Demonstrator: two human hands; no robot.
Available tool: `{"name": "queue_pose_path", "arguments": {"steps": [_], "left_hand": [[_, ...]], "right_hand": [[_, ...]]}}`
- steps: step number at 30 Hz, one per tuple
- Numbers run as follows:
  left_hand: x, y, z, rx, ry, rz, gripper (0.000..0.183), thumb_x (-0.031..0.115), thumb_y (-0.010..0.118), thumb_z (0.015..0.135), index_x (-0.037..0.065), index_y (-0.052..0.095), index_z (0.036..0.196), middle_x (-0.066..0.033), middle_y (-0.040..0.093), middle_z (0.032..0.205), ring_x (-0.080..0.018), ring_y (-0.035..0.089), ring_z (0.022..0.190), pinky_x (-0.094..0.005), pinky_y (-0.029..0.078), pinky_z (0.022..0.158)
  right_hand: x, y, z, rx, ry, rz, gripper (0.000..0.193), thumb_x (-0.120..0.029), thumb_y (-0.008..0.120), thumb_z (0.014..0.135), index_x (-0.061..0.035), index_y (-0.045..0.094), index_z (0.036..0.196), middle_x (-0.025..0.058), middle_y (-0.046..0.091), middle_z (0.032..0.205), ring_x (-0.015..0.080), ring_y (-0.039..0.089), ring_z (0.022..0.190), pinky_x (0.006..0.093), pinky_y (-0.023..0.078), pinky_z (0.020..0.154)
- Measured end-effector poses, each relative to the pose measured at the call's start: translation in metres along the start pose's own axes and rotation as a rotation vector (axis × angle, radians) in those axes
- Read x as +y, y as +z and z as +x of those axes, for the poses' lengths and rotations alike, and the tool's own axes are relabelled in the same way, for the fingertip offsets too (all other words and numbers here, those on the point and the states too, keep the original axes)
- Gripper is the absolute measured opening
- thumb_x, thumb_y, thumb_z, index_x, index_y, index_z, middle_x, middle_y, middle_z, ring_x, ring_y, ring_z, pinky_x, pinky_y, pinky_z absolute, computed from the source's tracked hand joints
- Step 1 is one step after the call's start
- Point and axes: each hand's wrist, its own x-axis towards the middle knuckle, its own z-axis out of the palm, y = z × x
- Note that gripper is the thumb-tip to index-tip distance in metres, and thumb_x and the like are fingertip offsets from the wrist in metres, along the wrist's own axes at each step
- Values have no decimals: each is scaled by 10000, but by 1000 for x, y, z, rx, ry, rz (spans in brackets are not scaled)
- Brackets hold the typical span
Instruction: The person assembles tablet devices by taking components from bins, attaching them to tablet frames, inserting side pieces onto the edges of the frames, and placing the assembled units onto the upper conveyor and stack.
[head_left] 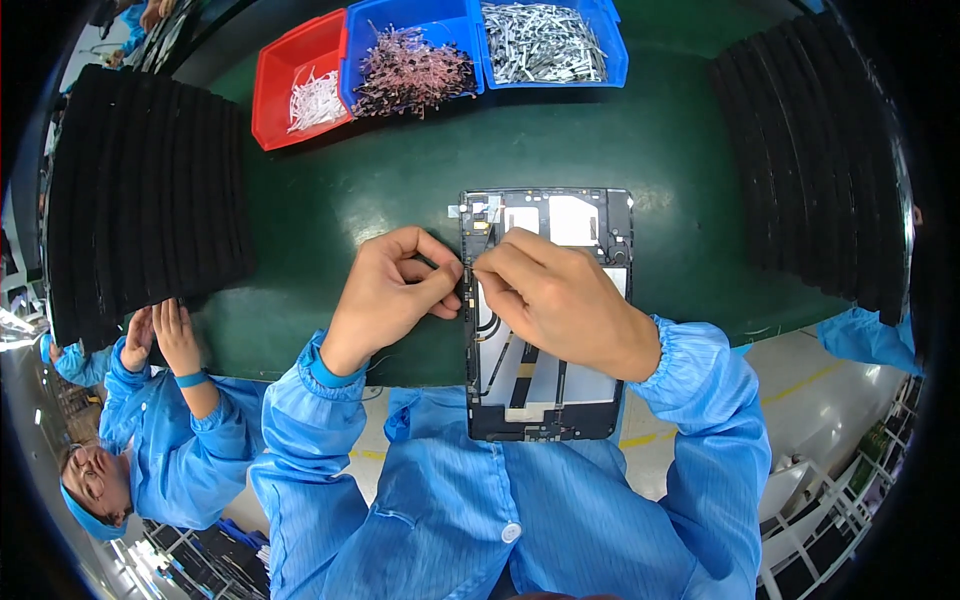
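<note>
Left fingers [436,287] pinched | right fingers [512,266] pinched | both at opened tablet [580,385] | holding anything: unclear

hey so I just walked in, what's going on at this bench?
A person in a blue smock is working bare-handed on an opened, tablet-like device. The left hand and right hand come close together at its left edge; anything between the fingertips is too small to make out. Beyond it, a red bin and two blue bins hold small parts. Black stacks stand at both sides, with another person's hands by the left one.
</note>
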Motion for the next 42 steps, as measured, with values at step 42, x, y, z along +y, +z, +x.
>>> {"name": "queue_pose_path", "arguments": {"steps": [42], "left_hand": [[-12, -6, 5, -40, 269, 12, 204, 146, 685, 957, -2, 548, 929, -36, 601, 677, -88, 600, 535, -236, 490, 424]], "right_hand": [[61, -78, 133, 73, 625, -487, 192, -268, 765, 716, -86, 775, 778, 165, 745, 841, 356, 722, 835, 449, 567, 750]]}}
